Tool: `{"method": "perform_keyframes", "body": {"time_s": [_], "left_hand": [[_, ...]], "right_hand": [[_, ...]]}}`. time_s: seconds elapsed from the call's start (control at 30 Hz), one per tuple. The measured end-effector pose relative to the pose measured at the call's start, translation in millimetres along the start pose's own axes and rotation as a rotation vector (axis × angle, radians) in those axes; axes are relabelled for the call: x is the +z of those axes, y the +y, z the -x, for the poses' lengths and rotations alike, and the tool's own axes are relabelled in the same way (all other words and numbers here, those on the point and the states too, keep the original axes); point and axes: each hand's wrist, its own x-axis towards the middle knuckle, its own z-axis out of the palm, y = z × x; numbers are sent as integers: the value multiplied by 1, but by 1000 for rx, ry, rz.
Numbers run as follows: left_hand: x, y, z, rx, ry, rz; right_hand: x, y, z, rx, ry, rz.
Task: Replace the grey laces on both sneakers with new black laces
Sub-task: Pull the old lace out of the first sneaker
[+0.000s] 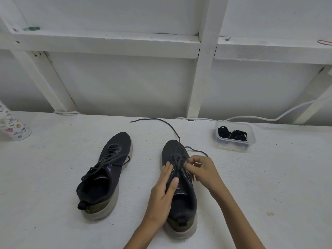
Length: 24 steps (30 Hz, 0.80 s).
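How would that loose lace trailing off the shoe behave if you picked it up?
Probably floppy: the grey lace lies in a loose curve on the table. Likely very light, being thin. It would probably tug on the right sneaker, where it is threaded.

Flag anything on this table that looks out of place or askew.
Only the grey lace stands out: pulled loose from the right sneaker, it trails across the table past the toe, while the right hand pinches it near the eyelets. The left sneaker sits angled. Nothing looks spilled or damaged.
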Motion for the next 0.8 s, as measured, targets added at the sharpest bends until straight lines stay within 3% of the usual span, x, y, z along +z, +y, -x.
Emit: {"method": "perform_keyframes", "body": {"time_s": [0.13,0.3,0.4,0.63,0.8], "left_hand": [[0,2,0,-12,6,-6],[1,1,0,-6,17,-2],[1,1,0,-4,20,-4],[2,2,1,-5,24,-2],[2,2,0,-5,30,8]], "right_hand": [[-7,4,-9,30,234,-119],[-14,3,0,146,-78,-48],[-10,5,8,108,-139,-46],[-15,4,-7,99,154,-279],[-11,3,3,171,-149,-87]]}}
